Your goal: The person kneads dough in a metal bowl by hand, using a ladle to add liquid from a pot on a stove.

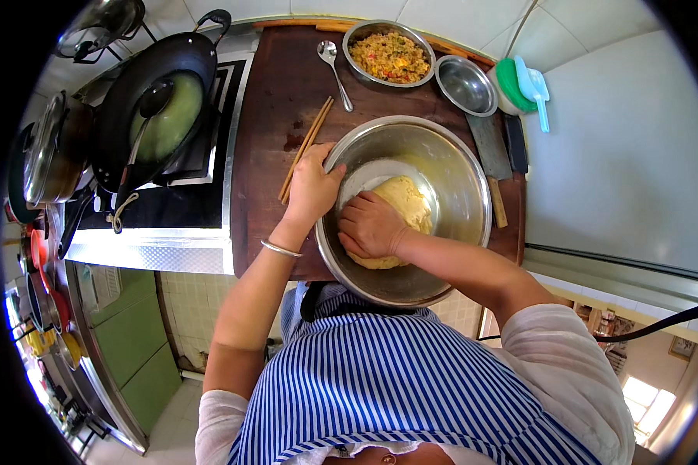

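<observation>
A large stainless steel mixing bowl stands at the front of the dark wooden board, its near rim by my striped apron. Inside lies a lump of pale yellow dough, with some floury residue on the bowl's floor and wall. My right hand presses on the left part of the dough, fingers bent, hiding some of it. With my left hand I grip the bowl's left rim, thumb over the edge on the inside. A pair of wooden chopsticks lies just left of that hand.
Behind the bowl are a metal spoon, a bowl of fried rice and a small steel bowl. A cleaver lies at right, near a green-lidded container with a blue scoop. Leftward, a wok holding liquid and a ladle sits on the stove.
</observation>
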The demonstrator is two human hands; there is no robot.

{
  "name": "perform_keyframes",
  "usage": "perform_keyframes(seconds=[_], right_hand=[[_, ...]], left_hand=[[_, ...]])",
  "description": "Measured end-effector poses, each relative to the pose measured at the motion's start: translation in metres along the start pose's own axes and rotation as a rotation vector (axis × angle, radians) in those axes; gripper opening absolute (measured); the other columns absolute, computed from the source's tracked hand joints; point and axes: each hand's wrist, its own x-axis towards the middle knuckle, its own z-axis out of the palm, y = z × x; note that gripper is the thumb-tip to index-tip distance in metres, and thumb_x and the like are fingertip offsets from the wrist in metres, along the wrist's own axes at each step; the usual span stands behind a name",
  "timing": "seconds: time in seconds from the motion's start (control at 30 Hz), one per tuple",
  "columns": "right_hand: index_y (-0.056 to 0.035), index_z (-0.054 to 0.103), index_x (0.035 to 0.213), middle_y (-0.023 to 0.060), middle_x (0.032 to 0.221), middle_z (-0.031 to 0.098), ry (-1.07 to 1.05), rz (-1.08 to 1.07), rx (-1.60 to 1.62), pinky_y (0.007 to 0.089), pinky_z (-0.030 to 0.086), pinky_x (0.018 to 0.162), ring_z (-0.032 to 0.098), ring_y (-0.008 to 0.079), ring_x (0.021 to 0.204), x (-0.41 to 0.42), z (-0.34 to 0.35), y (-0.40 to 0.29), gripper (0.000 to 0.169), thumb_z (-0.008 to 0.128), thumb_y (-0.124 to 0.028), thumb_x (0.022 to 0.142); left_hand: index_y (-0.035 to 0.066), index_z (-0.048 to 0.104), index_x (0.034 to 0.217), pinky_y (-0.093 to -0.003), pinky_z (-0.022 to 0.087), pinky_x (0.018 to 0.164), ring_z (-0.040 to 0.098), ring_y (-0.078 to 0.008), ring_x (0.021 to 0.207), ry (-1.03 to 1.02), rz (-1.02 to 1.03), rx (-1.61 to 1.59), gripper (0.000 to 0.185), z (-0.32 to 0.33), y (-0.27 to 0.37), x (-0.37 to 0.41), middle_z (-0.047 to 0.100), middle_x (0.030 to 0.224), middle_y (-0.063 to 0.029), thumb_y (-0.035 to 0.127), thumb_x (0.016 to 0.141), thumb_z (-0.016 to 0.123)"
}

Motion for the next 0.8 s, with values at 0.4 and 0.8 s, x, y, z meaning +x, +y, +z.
perform_keyframes(seconds=[0.4,0.8], right_hand=[[-0.0092,0.065,0.076,0.0086,0.084,0.063,-0.401,0.275,0.225,0.0386,0.043,0.082,0.058,0.0245,0.094,0.029,-0.016,0.008,0.031,0.045,-0.033,0.083],[-0.0059,0.069,0.079,0.0102,0.083,0.065,-0.742,0.156,-0.159,0.0395,0.041,0.083,0.059,0.0270,0.086,0.018,-0.071,-0.010,0.043,0.046,-0.041,0.084]], left_hand=[[-0.003,0.058,0.108,-0.0291,0.046,0.073,0.059,-0.0167,0.077,-0.030,0.049,0.067,0.039,-0.006,-0.007,0.008,0.065,0.088,-0.0128,0.004,0.072,0.068],[0.000,0.062,0.102,-0.0342,0.046,0.077,0.062,-0.0290,0.084,-0.102,-0.021,0.103,0.034,-0.015,-0.005,0.024,0.063,0.092,-0.0182,0.005,0.069,0.068]])
